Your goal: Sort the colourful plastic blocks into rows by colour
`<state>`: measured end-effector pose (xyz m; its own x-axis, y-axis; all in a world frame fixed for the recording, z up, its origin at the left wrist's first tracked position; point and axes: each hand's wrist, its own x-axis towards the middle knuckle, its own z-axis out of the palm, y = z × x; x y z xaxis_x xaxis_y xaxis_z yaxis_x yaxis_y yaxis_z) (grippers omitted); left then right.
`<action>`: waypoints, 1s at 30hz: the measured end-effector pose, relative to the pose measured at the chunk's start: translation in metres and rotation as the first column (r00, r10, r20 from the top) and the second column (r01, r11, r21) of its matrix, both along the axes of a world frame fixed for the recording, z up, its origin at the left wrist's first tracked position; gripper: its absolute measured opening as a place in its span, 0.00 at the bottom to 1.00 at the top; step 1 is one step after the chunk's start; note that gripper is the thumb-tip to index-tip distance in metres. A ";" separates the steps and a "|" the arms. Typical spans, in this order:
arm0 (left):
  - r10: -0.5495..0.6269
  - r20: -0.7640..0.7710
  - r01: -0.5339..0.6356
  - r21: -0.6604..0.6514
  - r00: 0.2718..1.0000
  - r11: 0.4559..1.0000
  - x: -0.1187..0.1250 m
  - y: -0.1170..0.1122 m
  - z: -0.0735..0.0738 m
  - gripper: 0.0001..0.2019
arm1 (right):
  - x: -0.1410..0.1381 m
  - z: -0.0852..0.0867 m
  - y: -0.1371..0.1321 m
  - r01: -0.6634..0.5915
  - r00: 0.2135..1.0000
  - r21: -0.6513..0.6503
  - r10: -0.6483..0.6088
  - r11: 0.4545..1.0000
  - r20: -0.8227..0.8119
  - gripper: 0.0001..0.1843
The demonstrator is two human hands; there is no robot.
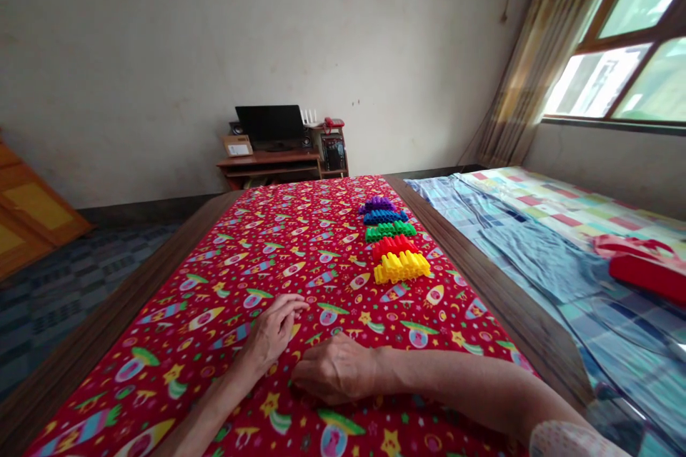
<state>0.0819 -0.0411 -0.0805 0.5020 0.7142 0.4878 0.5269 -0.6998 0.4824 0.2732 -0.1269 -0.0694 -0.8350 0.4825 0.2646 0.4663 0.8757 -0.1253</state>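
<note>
My left hand (275, 328) rests on the red cloth (204, 364), its fingers stretched forward and fairly close together, with no object seen in it. Just to its right, my right hand (335, 369) lies low over the cloth, back of the hand up and fingers curled under. Whatever those fingers may hold is hidden beneath them. Beyond both hands, ridged plastic pieces stand in rows by colour: yellow (401, 268) nearest, then red (394, 248), green (390, 230), blue (384, 216) and purple (376, 204) farthest. Neither hand touches these rows.
The cloth covers a long table with dark wooden edges (482, 293). On the right is a bed (536, 250) with a red box (648, 275) on it. A monitor (271, 125) stands on a desk (268, 161) by the far wall; a wooden cabinet (37, 207) is at left.
</note>
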 end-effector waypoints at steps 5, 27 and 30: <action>0.015 -0.003 -0.015 0.042 1.000 0.999 0.000 0.000 -0.001 0.17 | 0.000 0.000 0.001 -0.016 1.000 -0.030 0.015 0.999 -0.021 0.07; -0.003 -0.007 0.002 -0.018 1.000 1.000 -0.004 -0.004 0.002 0.17 | -0.003 -0.018 0.006 -0.058 0.997 -0.050 0.056 0.997 -0.052 0.07; -0.007 -0.012 0.007 -0.004 1.000 1.000 -0.005 -0.005 0.003 0.17 | -0.005 -0.024 0.005 -0.044 0.996 -0.072 0.038 0.996 -0.081 0.09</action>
